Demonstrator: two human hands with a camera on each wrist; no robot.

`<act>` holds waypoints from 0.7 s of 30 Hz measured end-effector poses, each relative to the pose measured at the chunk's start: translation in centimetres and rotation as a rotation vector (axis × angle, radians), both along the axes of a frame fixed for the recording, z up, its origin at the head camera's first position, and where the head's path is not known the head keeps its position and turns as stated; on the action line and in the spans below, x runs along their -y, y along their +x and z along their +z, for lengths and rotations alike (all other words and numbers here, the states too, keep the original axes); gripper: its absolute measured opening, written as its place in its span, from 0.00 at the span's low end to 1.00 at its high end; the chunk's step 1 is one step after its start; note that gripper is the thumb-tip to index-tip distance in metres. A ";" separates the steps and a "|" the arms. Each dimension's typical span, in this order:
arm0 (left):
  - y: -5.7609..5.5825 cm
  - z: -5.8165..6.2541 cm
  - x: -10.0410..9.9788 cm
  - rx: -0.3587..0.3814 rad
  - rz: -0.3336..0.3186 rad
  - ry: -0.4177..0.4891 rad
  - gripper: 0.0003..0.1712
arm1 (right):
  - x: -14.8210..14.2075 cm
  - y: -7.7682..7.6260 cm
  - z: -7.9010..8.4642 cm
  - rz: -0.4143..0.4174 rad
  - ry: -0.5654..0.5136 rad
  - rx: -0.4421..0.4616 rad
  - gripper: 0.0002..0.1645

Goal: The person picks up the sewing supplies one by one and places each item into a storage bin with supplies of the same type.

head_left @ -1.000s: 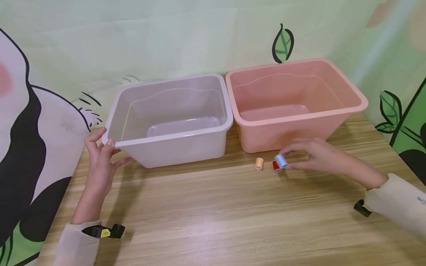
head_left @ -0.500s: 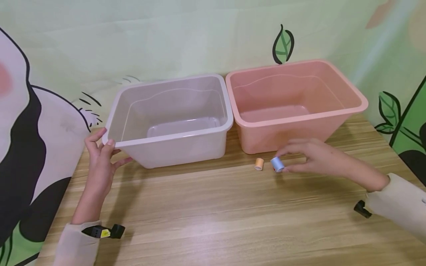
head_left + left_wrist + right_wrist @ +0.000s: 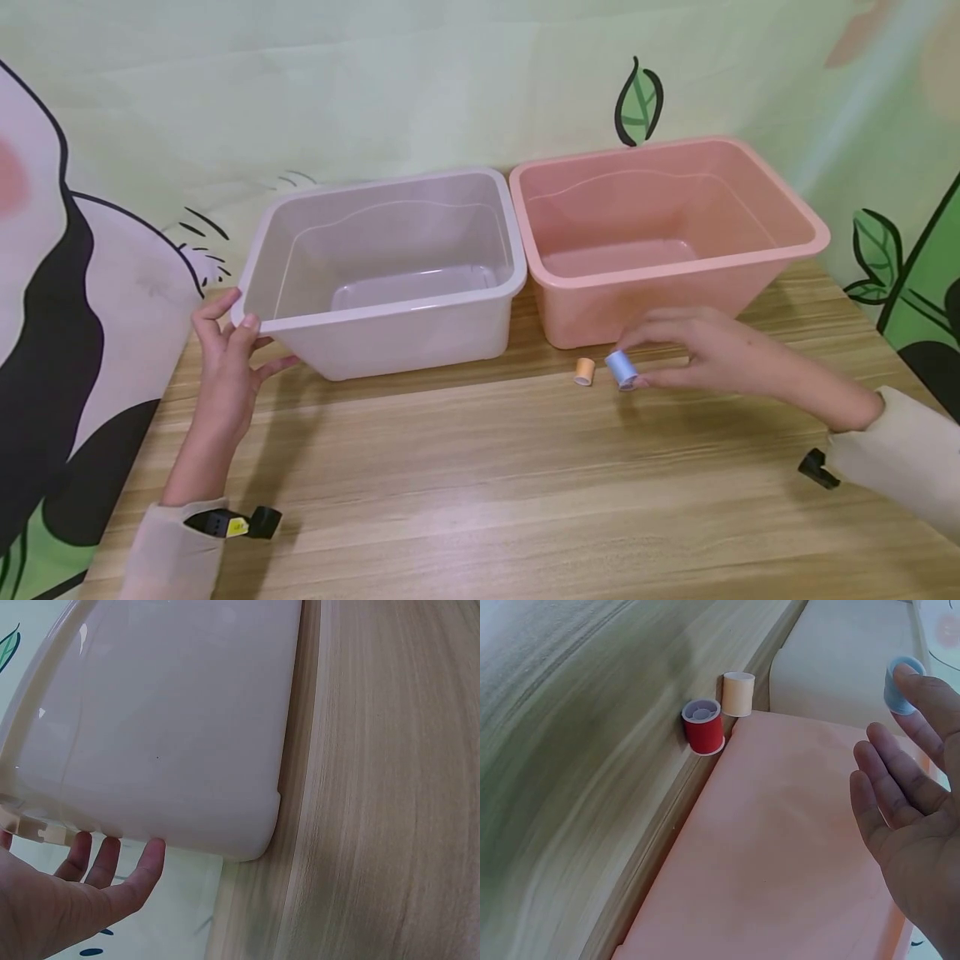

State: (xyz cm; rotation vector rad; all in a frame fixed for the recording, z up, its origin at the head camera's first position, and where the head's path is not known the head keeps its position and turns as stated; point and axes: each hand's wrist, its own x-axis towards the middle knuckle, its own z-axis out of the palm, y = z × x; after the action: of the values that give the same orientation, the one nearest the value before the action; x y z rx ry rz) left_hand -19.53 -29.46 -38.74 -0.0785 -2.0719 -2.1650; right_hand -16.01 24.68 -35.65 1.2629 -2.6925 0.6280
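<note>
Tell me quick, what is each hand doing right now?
Left hand: open, fingers resting on the corner of the clear bin.
Right hand: pinching the light blue spool, lifted just off the table.

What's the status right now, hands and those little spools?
Left hand touching white bin corner. Right hand pinching blue spool, lifted. Red spool and orange spool on table. Nothing blocking.

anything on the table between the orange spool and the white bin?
No. In the head view, bare wooden table separates the orange spool from the white bin.
</note>
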 end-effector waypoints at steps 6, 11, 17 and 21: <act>0.1 0.1 0.0 -0.003 0.002 0.008 0.28 | 0.2 0.1 0.5 0.004 0.003 -0.011 0.24; 0.1 0.0 0.0 -0.007 0.001 0.014 0.28 | 0.2 0.1 1.0 0.008 -0.004 -0.041 0.25; 0.0 -0.1 0.1 -0.018 -0.008 0.017 0.29 | 0.3 -0.1 1.5 0.009 -0.011 -0.049 0.26; 0.0 -0.1 0.1 -0.020 -0.008 0.013 0.28 | 0.4 -0.1 1.9 0.005 0.000 -0.040 0.25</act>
State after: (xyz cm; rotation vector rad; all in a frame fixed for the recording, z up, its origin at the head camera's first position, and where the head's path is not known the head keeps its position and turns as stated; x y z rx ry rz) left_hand -19.50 -29.58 -38.88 -0.1066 -2.0500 -2.1727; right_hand -16.15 24.24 -33.79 1.2690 -2.6581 0.5968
